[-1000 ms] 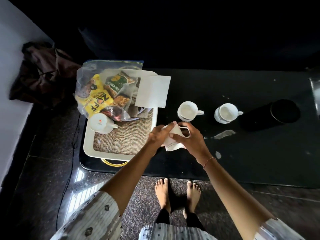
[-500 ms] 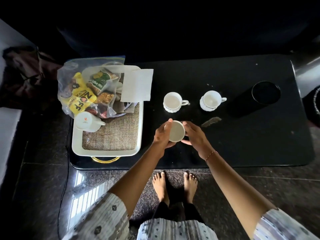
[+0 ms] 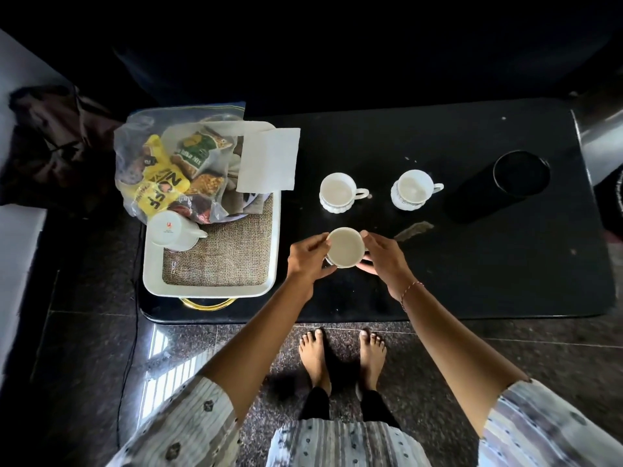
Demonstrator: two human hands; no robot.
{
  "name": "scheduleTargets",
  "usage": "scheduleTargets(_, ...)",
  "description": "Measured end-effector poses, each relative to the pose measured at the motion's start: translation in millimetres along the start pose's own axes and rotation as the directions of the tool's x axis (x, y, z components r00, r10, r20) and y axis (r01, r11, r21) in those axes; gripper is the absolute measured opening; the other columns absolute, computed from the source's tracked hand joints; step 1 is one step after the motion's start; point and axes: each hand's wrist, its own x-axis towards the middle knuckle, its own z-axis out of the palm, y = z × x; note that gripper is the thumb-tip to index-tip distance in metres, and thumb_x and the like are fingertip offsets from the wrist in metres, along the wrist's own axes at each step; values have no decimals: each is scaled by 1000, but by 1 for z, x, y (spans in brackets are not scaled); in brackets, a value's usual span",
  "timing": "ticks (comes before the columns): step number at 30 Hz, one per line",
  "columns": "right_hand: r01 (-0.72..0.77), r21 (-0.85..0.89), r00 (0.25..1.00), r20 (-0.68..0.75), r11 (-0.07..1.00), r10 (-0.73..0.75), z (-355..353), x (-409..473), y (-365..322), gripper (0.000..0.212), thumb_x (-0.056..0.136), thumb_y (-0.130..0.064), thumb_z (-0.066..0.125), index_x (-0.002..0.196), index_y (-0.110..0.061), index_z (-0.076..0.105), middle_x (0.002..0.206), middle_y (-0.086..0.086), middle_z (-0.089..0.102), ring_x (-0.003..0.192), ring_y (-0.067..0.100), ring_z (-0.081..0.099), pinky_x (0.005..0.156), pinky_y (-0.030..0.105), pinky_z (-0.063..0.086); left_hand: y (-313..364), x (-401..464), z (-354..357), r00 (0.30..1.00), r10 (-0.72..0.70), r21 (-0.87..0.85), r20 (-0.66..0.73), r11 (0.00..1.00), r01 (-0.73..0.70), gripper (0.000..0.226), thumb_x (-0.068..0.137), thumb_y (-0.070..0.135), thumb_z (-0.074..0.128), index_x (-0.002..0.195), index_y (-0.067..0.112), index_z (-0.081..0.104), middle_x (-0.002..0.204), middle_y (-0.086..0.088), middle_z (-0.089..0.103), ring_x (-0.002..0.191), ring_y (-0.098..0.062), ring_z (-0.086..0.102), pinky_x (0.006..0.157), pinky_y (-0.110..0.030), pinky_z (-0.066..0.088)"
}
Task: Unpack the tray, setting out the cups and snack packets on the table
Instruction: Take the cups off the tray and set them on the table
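Note:
A white cup (image 3: 345,247) stands upright on the black table (image 3: 472,271), just right of the tray. My left hand (image 3: 308,256) grips its left side and my right hand (image 3: 384,259) its right side. Two more white cups (image 3: 338,192) (image 3: 414,189) stand further back on the table, handles to the right. The white tray (image 3: 209,289) with a burlap liner holds a cup lying on its side (image 3: 173,230) and a clear bag of snack packets (image 3: 168,173) at its far end.
A white napkin (image 3: 268,160) hangs over the tray's far right corner. A black cylinder (image 3: 499,183) lies at the table's right. My bare feet (image 3: 340,352) stand on the granite floor before the table edge. A dark bag (image 3: 57,139) sits far left.
The cup between my hands was tilted sideways a second ago; it has been turned mouth-up and lowered onto the table. The view has shifted slightly.

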Motion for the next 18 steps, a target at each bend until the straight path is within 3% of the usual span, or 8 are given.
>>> scheduleTargets(5,21,-148,998,-48,989,-28,1,2,5,36,96,-30,44,118,-8,61,118,17,63,110,28,60,92,44,53,-5,2,-3,1000,4,21,-11,1000,-4,29,89,10,59,117,10,63,125,-13,59,116,-27,57,72,-33,55)
scheduleTargets(9,123,-374,977,-116,919,-178,6,0,5,34,96,-32,43,114,-11,64,110,14,66,97,20,58,77,27,47,-6,6,-8,999,34,96,-10,995,-33,28,89,13,59,116,12,64,122,-12,63,109,-22,60,75,-31,56)
scheduleTargets(13,298,-628,804,-242,719,-543,19,-9,4,32,94,-24,48,120,-8,58,124,14,54,115,26,50,94,32,41,1,4,-22,939,332,378,-87,883,-277,27,90,16,56,114,10,64,114,-10,69,105,-21,64,90,-34,54)
scheduleTargets(16,448,-717,663,-135,535,-736,48,-15,-2,33,90,-18,52,122,-8,58,127,17,53,116,31,49,96,41,44,9,1,-43,822,561,597,-94,693,-404,28,90,14,53,116,9,63,118,-10,68,108,-23,64,91,-31,52)
scheduleTargets(18,513,-736,616,-43,441,-787,77,-17,-9,33,89,-18,54,121,-8,59,127,19,53,117,33,50,98,42,44,15,1,-63,744,662,691,-89,579,-433,29,89,12,52,116,8,62,120,-12,66,110,-27,62,88,-35,51)
